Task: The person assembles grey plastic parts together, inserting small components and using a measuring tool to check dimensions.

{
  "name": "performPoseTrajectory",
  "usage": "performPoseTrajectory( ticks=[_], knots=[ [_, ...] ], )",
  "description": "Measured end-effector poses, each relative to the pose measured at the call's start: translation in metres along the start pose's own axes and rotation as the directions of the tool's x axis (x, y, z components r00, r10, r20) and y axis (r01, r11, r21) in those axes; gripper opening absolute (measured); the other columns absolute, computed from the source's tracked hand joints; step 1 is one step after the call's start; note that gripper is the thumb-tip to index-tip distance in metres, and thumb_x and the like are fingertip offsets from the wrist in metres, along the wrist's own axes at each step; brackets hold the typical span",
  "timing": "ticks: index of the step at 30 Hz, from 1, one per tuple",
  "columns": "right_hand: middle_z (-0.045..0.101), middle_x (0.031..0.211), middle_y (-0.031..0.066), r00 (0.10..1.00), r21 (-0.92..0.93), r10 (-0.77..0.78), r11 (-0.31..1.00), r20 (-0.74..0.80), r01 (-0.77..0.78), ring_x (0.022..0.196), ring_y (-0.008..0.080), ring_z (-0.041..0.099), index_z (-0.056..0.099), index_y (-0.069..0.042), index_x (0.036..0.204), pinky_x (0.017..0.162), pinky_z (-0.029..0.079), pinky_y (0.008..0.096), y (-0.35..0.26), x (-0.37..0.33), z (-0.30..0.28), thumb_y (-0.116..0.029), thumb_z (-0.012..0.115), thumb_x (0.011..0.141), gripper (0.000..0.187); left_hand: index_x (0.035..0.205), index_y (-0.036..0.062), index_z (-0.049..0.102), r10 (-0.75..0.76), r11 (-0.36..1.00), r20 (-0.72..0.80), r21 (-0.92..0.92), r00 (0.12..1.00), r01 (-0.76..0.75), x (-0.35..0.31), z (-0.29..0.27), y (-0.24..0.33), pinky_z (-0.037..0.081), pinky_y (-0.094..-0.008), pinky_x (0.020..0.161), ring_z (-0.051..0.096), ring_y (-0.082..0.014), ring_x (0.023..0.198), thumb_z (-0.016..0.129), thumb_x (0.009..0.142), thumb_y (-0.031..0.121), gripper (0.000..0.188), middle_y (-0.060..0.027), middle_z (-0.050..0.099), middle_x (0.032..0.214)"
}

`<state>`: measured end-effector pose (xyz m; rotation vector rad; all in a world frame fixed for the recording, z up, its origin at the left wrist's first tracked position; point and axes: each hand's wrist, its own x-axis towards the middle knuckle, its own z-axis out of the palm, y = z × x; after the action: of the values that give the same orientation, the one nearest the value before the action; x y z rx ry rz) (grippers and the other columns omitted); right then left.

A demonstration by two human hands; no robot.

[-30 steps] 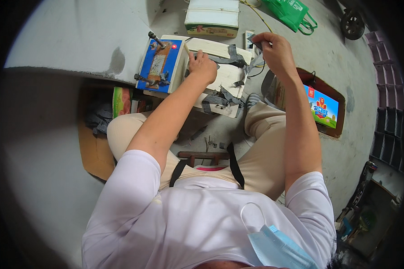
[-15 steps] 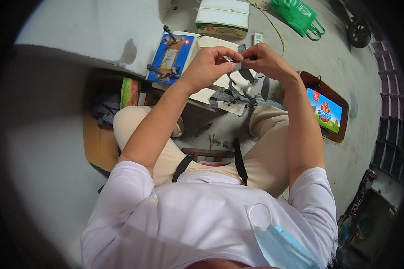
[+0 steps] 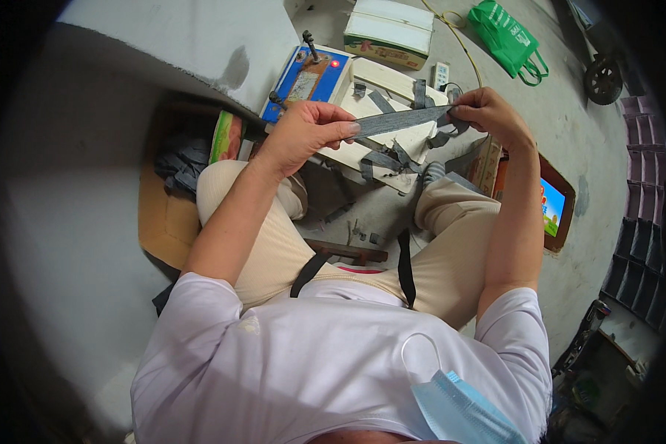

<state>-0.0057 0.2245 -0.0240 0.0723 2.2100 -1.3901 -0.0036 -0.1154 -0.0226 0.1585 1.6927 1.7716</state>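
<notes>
A grey fabric strip is stretched flat between my two hands, over a white board. My left hand pinches its left end between thumb and fingers. At the other end, my right hand grips the strip, and more grey material hangs just below those fingers. Several other grey strips lie loosely on the board and over its near edge. Close behind my left hand stands a blue-topped machine with a lit red light and upright bolts.
To the left, a cardboard box holds dark grey cloth. A white-topped carton, a power strip and a green bag lie farther back. A lit screen stands in a box at the right.
My hands were close together at a small piece of grey material. They have moved apart, my right hand going right, and the strip is now drawn out between them.
</notes>
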Motion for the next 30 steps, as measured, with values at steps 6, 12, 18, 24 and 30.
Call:
performPoseTrajectory(
  ticks=[6, 12, 18, 24, 30],
  knots=[
    [0.063, 0.070, 0.0009, 0.983, -0.331, -0.043, 0.943, -0.179, -0.019, 0.059, 0.0044, 0.045, 0.072, -0.002, 0.094, 0.053, 0.037, 0.0240, -0.002, 0.001, 0.015, -0.018, 0.067, 0.082, 0.020, 0.094, 0.0033, 0.067, 0.281, 0.955, -0.068, 0.113, 0.957, -0.273, -0.001, 0.001, 0.005, 0.048, -0.0188, 0.060, 0.056, -0.0058, 0.066, 0.067, 0.083, 0.005, 0.012, -0.0016, 0.065, 0.079],
    [0.063, 0.079, -0.0028, 0.897, 0.317, -0.341, 0.849, -0.281, 0.422, 0.061, 0.0005, 0.045, 0.067, -0.006, 0.111, 0.053, 0.036, 0.0158, -0.048, -0.001, 0.066, -0.004, 0.061, 0.088, 0.024, 0.098, 0.0031, 0.062, 0.333, 0.893, -0.110, -0.281, 0.936, -0.351, 0.009, 0.012, 0.006, 0.056, -0.0227, 0.066, 0.063, -0.0107, 0.078, 0.062, 0.085, 0.002, 0.012, -0.0062, 0.066, 0.092],
    [0.066, 0.086, 0.0040, 0.911, 0.584, -0.331, 0.700, -0.245, 0.411, 0.071, 0.0076, 0.062, 0.062, 0.001, 0.107, 0.062, 0.054, 0.0204, -0.082, -0.003, 0.132, -0.007, 0.061, 0.089, 0.019, 0.100, -0.0016, 0.060, 0.286, 0.776, -0.304, -0.484, 0.909, -0.406, 0.014, 0.021, -0.006, 0.057, -0.0272, 0.078, 0.065, -0.0137, 0.085, 0.058, 0.090, 0.004, 0.012, -0.0081, 0.066, 0.094],
    [0.067, 0.084, 0.0071, 0.927, 0.648, -0.205, 0.667, -0.315, 0.368, 0.066, 0.0120, 0.065, 0.062, 0.002, 0.101, 0.057, 0.051, 0.0215, -0.083, 0.005, 0.146, -0.011, 0.064, 0.089, 0.017, 0.099, -0.0032, 0.060, 0.353, 0.739, -0.423, -0.421, 0.834, -0.527, 0.012, 0.033, -0.009, 0.054, -0.0258, 0.079, 0.063, -0.0105, 0.082, 0.053, 0.095, 0.012, 0.017, -0.0064, 0.064, 0.091],
    [0.067, 0.083, 0.0077, 0.926, 0.619, -0.191, 0.698, -0.324, 0.361, 0.066, 0.0127, 0.065, 0.062, 0.002, 0.100, 0.056, 0.051, 0.0214, -0.086, 0.008, 0.144, -0.011, 0.065, 0.088, 0.018, 0.097, -0.0017, 0.062, 0.373, 0.728, -0.433, -0.411, 0.820, -0.548, 0.009, 0.038, -0.003, 0.053, -0.0241, 0.077, 0.062, -0.0097, 0.082, 0.053, 0.096, 0.023, 0.026, -0.0051, 0.065, 0.091]
  ],
)
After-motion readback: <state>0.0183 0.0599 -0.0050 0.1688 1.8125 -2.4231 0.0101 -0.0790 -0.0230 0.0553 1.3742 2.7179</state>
